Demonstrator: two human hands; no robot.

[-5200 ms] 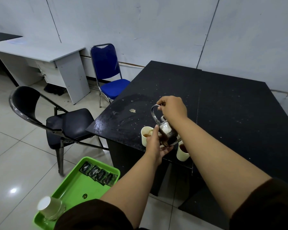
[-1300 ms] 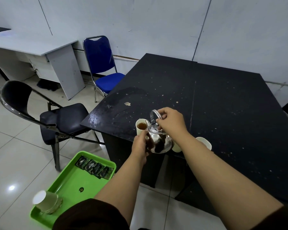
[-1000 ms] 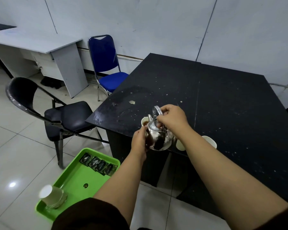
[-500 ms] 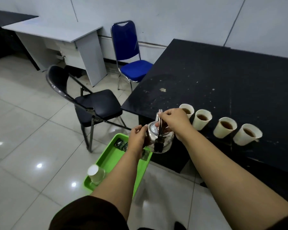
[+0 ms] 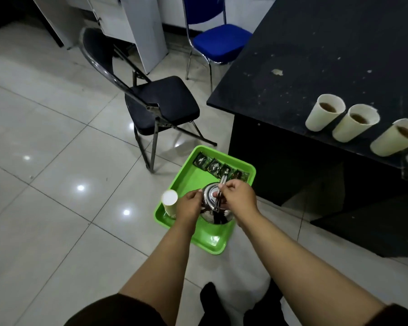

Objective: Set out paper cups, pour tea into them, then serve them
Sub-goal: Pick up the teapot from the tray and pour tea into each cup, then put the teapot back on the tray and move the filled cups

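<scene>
A steel teapot [image 5: 213, 209] is down at the green tray [image 5: 210, 238] on the floor. My right hand [image 5: 237, 200] grips its handle from above. My left hand [image 5: 190, 205] holds its left side. An upturned stack of paper cups [image 5: 170, 203] stands at the tray's left edge, just beside my left hand. Several paper cups filled with tea line the near edge of the black table [image 5: 316, 55]: one [image 5: 324, 115], a second [image 5: 355, 124], a third [image 5: 396, 138], and another cut off at the frame's right edge.
Dark sachets [image 5: 219, 168] lie in a row at the tray's far end. A black folding chair [image 5: 156, 107] stands behind the tray, a blue chair [image 5: 217, 36] farther back, and a white desk [image 5: 141, 27] at the top. My feet [image 5: 210, 300] are on the tiled floor below.
I have carried the teapot from the table's edge down to the green tray on the floor, both hands still on it. The view has tilted downward.
</scene>
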